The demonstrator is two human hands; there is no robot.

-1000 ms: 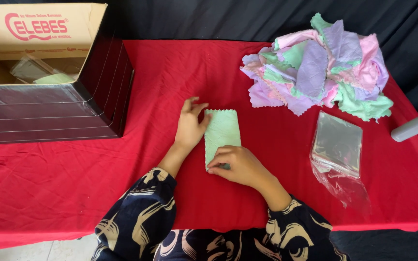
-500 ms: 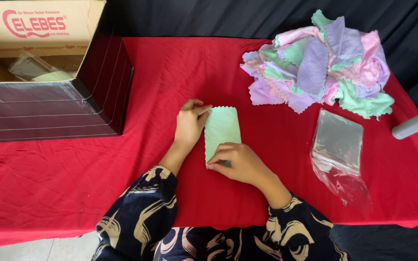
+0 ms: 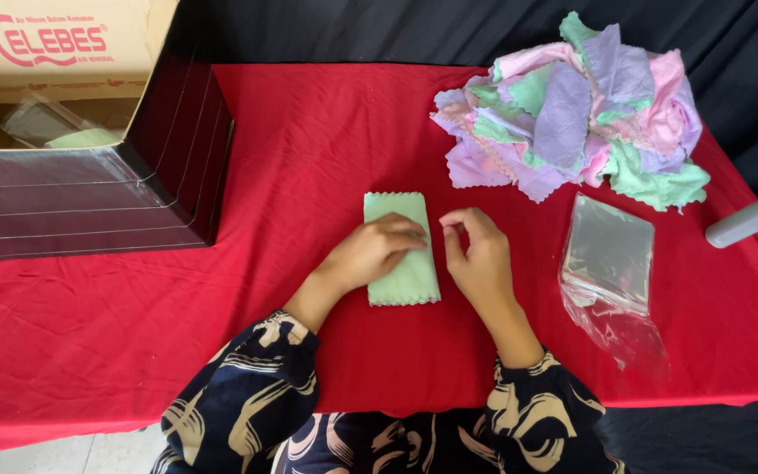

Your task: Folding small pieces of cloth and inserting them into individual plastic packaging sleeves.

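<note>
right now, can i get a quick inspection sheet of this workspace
surface: table under a red cloth, a few wrinkles.
job's things: folded green cloth, zigzag edges, lying flat at the middle.
clutter: heap of pastel cloths far right; stack of clear plastic bags beside it; open cardboard box on the left, bagged cloths inside.
grippers: left hand lies flat on the green cloth; right hand just beside its right edge, fingers curled, holding nothing.
cables: nothing seen.
surroundings: black backdrop; grey handheld device at the right edge.
</note>
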